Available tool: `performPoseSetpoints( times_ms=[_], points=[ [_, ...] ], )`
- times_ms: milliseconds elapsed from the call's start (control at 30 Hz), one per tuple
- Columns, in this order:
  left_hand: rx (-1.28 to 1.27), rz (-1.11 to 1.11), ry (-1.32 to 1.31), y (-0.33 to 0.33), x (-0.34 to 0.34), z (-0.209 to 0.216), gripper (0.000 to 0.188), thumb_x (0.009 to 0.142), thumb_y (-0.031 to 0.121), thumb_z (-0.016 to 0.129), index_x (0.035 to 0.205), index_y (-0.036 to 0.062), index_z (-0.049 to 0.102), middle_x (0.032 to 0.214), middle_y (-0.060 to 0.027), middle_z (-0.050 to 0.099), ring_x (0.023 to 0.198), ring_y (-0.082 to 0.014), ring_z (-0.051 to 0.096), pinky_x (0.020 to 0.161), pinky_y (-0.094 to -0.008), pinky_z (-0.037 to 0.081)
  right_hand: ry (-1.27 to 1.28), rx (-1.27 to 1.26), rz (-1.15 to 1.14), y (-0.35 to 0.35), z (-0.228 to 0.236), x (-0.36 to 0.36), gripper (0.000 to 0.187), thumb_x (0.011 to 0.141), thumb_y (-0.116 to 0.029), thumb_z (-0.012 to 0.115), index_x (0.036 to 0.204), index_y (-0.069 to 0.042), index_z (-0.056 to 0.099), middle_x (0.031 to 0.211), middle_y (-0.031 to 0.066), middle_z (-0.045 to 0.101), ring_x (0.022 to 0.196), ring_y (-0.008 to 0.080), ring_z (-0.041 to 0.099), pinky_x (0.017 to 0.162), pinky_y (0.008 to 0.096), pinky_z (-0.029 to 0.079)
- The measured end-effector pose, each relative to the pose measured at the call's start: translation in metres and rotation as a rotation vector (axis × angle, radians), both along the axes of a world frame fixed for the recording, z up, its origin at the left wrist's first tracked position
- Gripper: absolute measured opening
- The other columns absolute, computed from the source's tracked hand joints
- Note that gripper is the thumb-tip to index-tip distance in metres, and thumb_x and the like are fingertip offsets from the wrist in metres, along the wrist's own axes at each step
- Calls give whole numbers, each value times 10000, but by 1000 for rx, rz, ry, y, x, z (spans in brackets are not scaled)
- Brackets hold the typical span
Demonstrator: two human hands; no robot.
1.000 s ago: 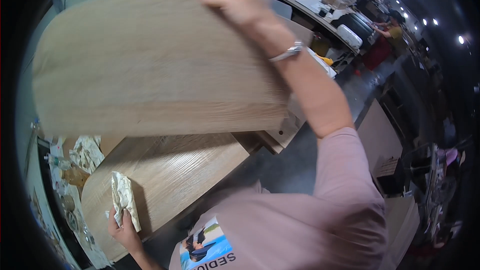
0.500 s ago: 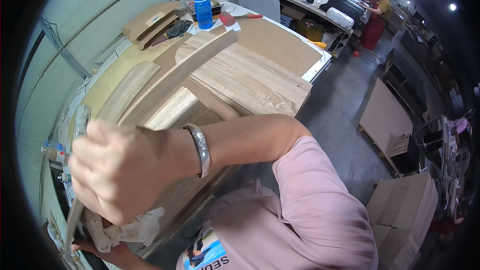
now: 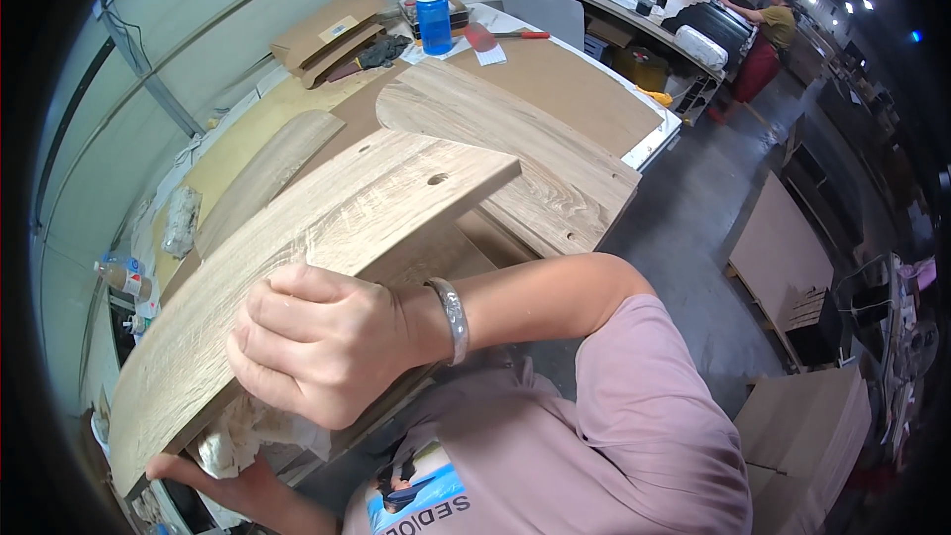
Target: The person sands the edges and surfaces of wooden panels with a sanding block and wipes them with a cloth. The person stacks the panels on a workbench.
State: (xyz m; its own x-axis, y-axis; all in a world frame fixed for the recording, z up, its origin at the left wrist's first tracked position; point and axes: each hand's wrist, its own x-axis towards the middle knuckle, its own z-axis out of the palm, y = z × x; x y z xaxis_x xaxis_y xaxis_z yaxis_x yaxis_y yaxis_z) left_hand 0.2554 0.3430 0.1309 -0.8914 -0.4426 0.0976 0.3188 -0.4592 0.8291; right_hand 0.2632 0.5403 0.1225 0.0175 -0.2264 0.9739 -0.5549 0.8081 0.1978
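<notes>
A light wood-grain board with a drilled hole near its far corner is held tilted up in front of me. My right hand, a silver bangle on its wrist, is closed at the board's near edge, fingertips hidden. Lower down, my left hand grips the board's lower end, its thumb along the edge and the other fingers out of sight. A crumpled whitish cloth is bunched beside the left hand, under the board. Beyond lie another wood-grain board with a rounded end and a curved one.
On the worktable stand a blue bottle, a red-headed mallet and folded cardboard. A plastic bottle is at the left edge. Stacked cardboard stands at my right. A person works at a far bench.
The held board has turned from edge-on to show its broad face. My right hand has shifted right in the view, still closed; the left stays at the lower end.
</notes>
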Motion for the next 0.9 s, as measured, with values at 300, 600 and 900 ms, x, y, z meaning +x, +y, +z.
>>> performPoseSetpoints(
  times_ms=[300, 600, 900],
  points=[
    [-317, -153, 129, -37, -45, -60, 414, 926, 335, 586, 1215, 41, 548, 1225, -139, 561, 1088, -248, 592, 904, -402, 523, -219, -2, -86, 12, -31, 18, 309, 703, -165, 613, 934, 38, 638, 933, 145, 642, 883, 273, 656, 788, 350, 529],
    [35, -305, 41, -22, -50, -82, 303, 903, 318, 582, 1096, 83, 583, 1068, -56, 578, 1046, -185, 582, 902, -368, 501, -282, 34, -147, 32, -48, 25, 305, 720, -155, 645, 959, 34, 643, 951, 141, 648, 873, 270, 655, 751, 342, 536],
    [78, -405, -68, -25, -36, -85, 471, 815, 359, 606, 1161, 40, 575, 1112, -109, 597, 1014, -224, 600, 870, -395, 501, -413, 53, -188, 23, -48, 25, 307, 726, -158, 642, 981, 12, 647, 993, 138, 650, 880, 272, 647, 728, 343, 543]
  ],
)
